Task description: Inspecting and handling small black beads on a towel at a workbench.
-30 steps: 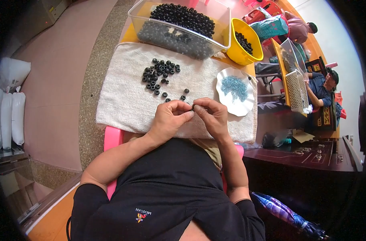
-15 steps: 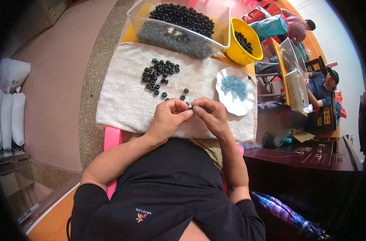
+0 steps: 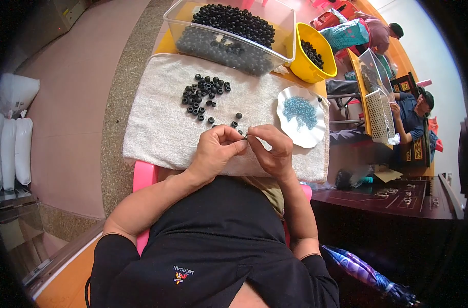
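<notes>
My left hand (image 3: 218, 149) pinches a small black bead (image 3: 245, 137) between thumb and forefinger, over the near part of the white towel (image 3: 159, 110). Against the bead, the fingertips of my right hand (image 3: 274, 149) are closed; whatever they grip is too small to make out. Just beyond my fingers lie a few loose black beads (image 3: 234, 124). A bigger group of black beads (image 3: 195, 98) is scattered farther left on the towel. To the right, a white scalloped plate (image 3: 316, 134) holds tiny blue-grey beads (image 3: 299, 113).
Along the towel's far edge stand a clear plastic bin (image 3: 228, 59) full of black beads and a yellow tub (image 3: 301, 68) with more. At right, another person (image 3: 409, 115) sits by a white perforated basket (image 3: 383, 115). A folded umbrella (image 3: 370, 272) lies at lower right.
My right hand has turned slightly, its thumb drawn down and its forefinger straighter at the bead. My left hand stays in place, still pinching.
</notes>
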A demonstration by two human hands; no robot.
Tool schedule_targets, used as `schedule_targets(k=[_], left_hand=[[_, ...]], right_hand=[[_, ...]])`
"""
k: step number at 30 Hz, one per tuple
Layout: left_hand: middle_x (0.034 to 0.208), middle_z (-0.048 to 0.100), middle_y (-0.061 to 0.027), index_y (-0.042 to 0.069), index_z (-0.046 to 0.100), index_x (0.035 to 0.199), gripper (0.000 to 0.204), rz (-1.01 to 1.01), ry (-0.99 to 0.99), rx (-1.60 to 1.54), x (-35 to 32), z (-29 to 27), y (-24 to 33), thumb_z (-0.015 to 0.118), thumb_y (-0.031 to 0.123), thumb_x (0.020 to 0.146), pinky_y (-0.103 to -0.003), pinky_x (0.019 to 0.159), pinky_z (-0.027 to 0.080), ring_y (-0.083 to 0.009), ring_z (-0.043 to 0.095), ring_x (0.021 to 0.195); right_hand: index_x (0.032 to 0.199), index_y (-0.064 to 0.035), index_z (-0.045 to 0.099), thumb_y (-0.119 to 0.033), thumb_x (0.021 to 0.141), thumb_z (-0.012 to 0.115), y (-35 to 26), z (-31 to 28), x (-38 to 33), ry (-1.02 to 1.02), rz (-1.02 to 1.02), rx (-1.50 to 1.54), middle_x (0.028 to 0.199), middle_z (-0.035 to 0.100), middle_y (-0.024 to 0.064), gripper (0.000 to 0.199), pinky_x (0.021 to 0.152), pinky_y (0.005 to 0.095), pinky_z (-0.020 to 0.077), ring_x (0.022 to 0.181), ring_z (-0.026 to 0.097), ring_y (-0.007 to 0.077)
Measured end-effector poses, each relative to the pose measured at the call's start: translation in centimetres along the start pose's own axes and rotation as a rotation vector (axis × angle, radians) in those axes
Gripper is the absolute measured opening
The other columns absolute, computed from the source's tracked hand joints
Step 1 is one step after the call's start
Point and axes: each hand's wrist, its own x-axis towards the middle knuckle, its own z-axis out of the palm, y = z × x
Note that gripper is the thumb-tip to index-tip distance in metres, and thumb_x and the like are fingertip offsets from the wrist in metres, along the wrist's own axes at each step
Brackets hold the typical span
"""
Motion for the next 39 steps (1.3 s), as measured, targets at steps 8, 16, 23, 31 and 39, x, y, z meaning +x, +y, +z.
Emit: schedule_targets(k=[8,16,23,31,39], left_hand=[[0.089,0.067,-0.0069,-0.001,0.060,0.096,0.015,-0.029,0.000,-0.019,0.0,0.0,0.5,0.070,0.003,0.087,-0.025,0.075,0.056,-0.0113,0.065,0.080],[0.090,0.066,-0.0066,0.000,0.060,0.097,0.014,-0.030,0.019,-0.054,0.0,0.0,0.5,0.069,0.002,0.086,-0.025,0.076,0.056,-0.0111,0.064,0.081],[0.087,0.065,-0.0051,-0.001,0.060,0.095,0.012,-0.054,0.016,-0.119,-0.2,0.3,0.9,0.069,0.002,0.086,-0.023,0.073,0.053,-0.0092,0.062,0.079],[0.089,0.065,-0.0056,0.001,0.059,0.096,0.014,-0.092,0.003,-0.154,-0.1,0.2,1.0,0.069,0.001,0.086,-0.024,0.075,0.055,-0.0104,0.064,0.080],[0.089,0.065,-0.0059,0.002,0.058,0.094,0.013,-0.111,-0.022,-0.159,-0.1,-0.2,0.7,0.067,-0.002,0.086,-0.026,0.077,0.057,-0.0113,0.065,0.081]], right_hand=[[0.104,-0.0017,0.066,0.008,0.066,0.071,-0.7,-0.6,0.6,-0.059,-0.152,-0.167,0.093,0.068,0.0159,0.040,0.071,0.0343,0.0544,0.084,0.068,0.0297],[0.102,-0.0028,0.067,0.003,0.064,0.080,-0.7,-0.6,0.5,-0.092,-0.147,-0.177,0.096,0.068,0.0139,0.040,0.071,0.0337,0.0550,0.084,0.068,0.0278],[0.097,-0.0034,0.068,0.003,0.066,0.080,-0.7,-0.7,0.4,-0.096,-0.132,-0.130,0.096,0.068,0.0126,0.034,0.070,0.0326,0.0550,0.084,0.069,0.0260],[0.100,-0.0032,0.068,0.001,0.065,0.080,-0.8,-0.8,0.4,-0.104,-0.150,-0.169,0.094,0.068,0.0142,0.037,0.071,0.0327,0.0552,0.083,0.069,0.0276],[0.105,-0.0019,0.066,-0.002,0.070,0.078,-1.5,-0.3,0.5,-0.066,-0.200,-0.232,0.093,0.068,0.0155,0.037,0.071,0.0363,0.0551,0.085,0.068,0.0301]])
